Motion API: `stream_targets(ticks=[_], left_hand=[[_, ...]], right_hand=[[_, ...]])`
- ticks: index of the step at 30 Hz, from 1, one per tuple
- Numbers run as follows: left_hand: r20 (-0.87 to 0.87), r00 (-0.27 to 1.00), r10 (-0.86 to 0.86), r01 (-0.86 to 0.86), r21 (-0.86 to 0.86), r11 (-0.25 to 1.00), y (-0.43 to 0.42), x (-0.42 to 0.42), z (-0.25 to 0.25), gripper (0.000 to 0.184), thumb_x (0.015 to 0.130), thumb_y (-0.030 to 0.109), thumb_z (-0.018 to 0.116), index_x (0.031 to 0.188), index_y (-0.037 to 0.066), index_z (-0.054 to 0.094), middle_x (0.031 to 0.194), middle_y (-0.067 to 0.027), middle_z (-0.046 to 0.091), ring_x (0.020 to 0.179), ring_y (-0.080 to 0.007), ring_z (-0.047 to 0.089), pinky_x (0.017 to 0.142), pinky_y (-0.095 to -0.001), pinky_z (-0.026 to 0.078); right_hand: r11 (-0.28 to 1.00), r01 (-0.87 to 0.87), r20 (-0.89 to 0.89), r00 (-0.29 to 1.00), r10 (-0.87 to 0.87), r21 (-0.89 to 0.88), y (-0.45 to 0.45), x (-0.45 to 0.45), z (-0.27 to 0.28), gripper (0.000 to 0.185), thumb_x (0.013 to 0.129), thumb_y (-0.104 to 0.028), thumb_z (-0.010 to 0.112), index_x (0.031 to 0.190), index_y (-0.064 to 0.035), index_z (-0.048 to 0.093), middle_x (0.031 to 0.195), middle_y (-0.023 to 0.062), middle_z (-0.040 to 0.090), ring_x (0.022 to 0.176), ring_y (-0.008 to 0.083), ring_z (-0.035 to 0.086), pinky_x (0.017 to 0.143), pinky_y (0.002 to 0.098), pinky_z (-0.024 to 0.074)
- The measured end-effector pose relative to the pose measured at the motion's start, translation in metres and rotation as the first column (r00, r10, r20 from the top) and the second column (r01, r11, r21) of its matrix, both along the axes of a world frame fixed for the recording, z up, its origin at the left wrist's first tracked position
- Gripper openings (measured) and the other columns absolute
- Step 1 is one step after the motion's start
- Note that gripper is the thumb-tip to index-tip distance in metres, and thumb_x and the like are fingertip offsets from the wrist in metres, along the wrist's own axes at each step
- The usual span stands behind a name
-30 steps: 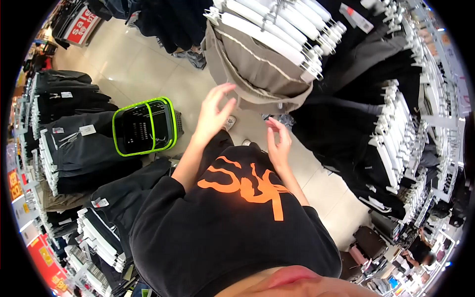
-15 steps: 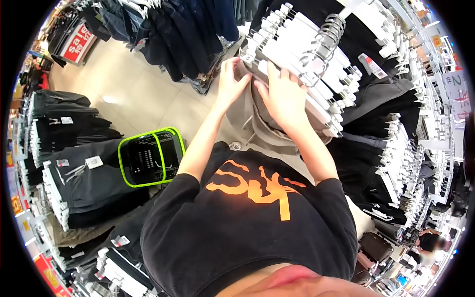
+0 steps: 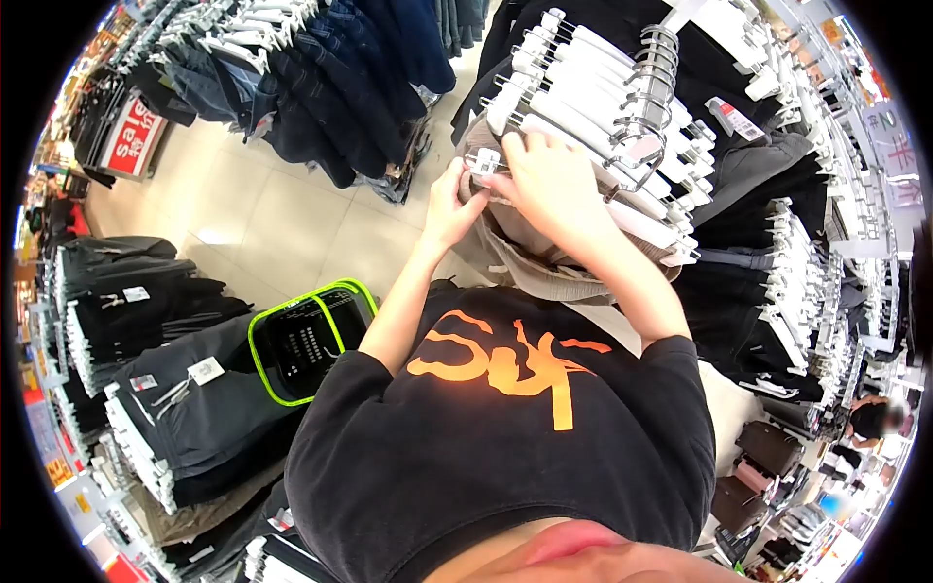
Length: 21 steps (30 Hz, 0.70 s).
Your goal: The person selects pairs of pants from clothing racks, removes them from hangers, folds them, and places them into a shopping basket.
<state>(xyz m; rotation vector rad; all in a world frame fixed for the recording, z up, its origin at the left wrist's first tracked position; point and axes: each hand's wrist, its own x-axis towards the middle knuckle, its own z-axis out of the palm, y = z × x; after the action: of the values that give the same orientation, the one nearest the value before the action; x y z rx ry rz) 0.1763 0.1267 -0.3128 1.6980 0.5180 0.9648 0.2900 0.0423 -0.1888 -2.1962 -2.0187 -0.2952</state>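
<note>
Taupe cloth (image 3: pixel 517 233) is pinched by left fingers (image 3: pixel 451 181) beside one white clip (image 3: pixel 484 162), with right fingers (image 3: pixel 537 145) bent, grip unclear.

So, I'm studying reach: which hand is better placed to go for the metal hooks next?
Probably the right hand: it lies nearer the hooks, while the left hand is farther off, by the pale clip.

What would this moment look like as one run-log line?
left hand: at hanger clip | right hand: beside left, at same hanger | garment: taupe, hanging | basket: green-rimmed, off left
</note>
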Motion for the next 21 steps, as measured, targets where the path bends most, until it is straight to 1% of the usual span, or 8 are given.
stream_targets(ticks=[1,2,5,6,10,16,19,21], left_hand=[[-0.009,1.000,-0.020,0.019,-0.027,0.999,0.000,-0.002,0.002,0.023,0.067,0.007,0.059,0.085,0.000,0.047,0.074,-0.0115,0.055,0.067,-0.0180,0.052,0.065,-0.0279,0.043],[-0.018,0.999,-0.038,0.037,-0.053,0.998,-0.001,-0.005,0.006,0.023,0.066,0.007,0.058,0.085,0.000,0.047,0.074,-0.0114,0.054,0.066,-0.0181,0.051,0.065,-0.0279,0.043],[-0.027,0.999,-0.047,0.046,-0.024,0.999,0.002,-0.010,0.002,0.025,0.064,0.005,0.055,0.088,0.000,0.048,0.072,-0.0111,0.054,0.064,-0.0168,0.051,0.062,-0.0274,0.042],[-0.012,0.999,-0.038,0.038,-0.003,0.999,0.001,-0.010,0.001,0.025,0.064,0.005,0.055,0.088,-0.001,0.048,0.071,-0.0109,0.054,0.063,-0.0163,0.050,0.061,-0.0271,0.042],[0.022,0.999,-0.050,0.049,0.059,0.997,0.002,-0.013,0.004,0.026,0.063,0.004,0.054,0.088,-0.002,0.048,0.069,-0.0109,0.053,0.061,-0.0144,0.049,0.058,-0.0256,0.041],[0.039,0.996,-0.074,0.079,-0.139,0.987,-0.004,-0.014,0.003,0.025,0.064,0.004,0.051,0.089,-0.002,0.050,0.068,-0.0058,0.052,0.062,-0.0107,0.046,0.057,-0.0248,0.040],[-0.002,1.000,0.004,-0.004,-0.233,0.972,-0.006,-0.019,-0.011,0.022,0.065,0.004,0.049,0.086,-0.002,0.051,0.068,-0.0039,0.052,0.063,-0.0094,0.045,0.058,-0.0233,0.039],[-0.005,0.999,0.045,-0.045,-0.249,0.968,-0.012,-0.026,-0.034,0.018,0.065,0.003,0.047,0.082,-0.002,0.051,0.067,-0.0018,0.048,0.063,-0.0088,0.043,0.058,-0.0220,0.037]], right_hand=[[0.997,-0.079,0.007,0.997,0.079,-0.027,0.007,0.005,-0.004,0.044,0.078,-0.045,0.055,0.094,-0.0035,0.052,0.077,0.0136,0.059,0.074,0.0273,0.059,0.063,0.0347,0.0481],[0.982,-0.094,-0.289,0.956,0.043,-0.165,0.013,0.007,-0.002,0.043,0.079,-0.045,0.053,0.089,-0.0037,0.054,0.072,0.0150,0.058,0.076,0.0289,0.058,0.066,0.0362,0.0474],[0.981,-0.129,-0.200,0.975,0.098,-0.147,0.020,0.006,0.008,0.044,0.079,-0.048,0.051,0.084,-0.0039,0.056,0.071,0.0144,0.058,0.072,0.0295,0.058,0.065,0.0368,0.0470],[0.989,-0.140,-0.206,0.970,0.130,-0.037,0.022,0.008,0.002,0.046,0.077,-0.050,0.051,0.074,-0.0044,0.057,0.065,0.0131,0.057,0.064,0.0284,0.057,0.061,0.0368,0.0457],[0.967,-0.231,-0.432,0.887,0.165,-0.105,0.035,0.018,-0.001,0.047,0.074,-0.050,0.053,0.061,-0.0050,0.055,0.053,0.0131,0.051,0.055,0.0283,0.054,0.056,0.0361,0.0424],[0.972,-0.224,-0.341,0.921,0.188,-0.069,0.033,0.017,-0.006,0.049,0.074,-0.053,0.052,0.065,-0.0056,0.057,0.055,0.0128,0.053,0.057,0.0280,0.055,0.055,0.0357,0.0429],[0.983,-0.178,-0.365,0.919,0.148,-0.049,0.034,0.015,-0.005,0.048,0.075,-0.054,0.051,0.070,-0.0071,0.059,0.057,0.0118,0.055,0.058,0.0268,0.057,0.057,0.0350,0.0441],[0.994,-0.108,-0.261,0.959,0.113,0.034,0.032,0.012,-0.007,0.048,0.073,-0.055,0.054,0.083,-0.0089,0.061,0.065,0.0094,0.059,0.061,0.0241,0.059,0.059,0.0341,0.0460]])
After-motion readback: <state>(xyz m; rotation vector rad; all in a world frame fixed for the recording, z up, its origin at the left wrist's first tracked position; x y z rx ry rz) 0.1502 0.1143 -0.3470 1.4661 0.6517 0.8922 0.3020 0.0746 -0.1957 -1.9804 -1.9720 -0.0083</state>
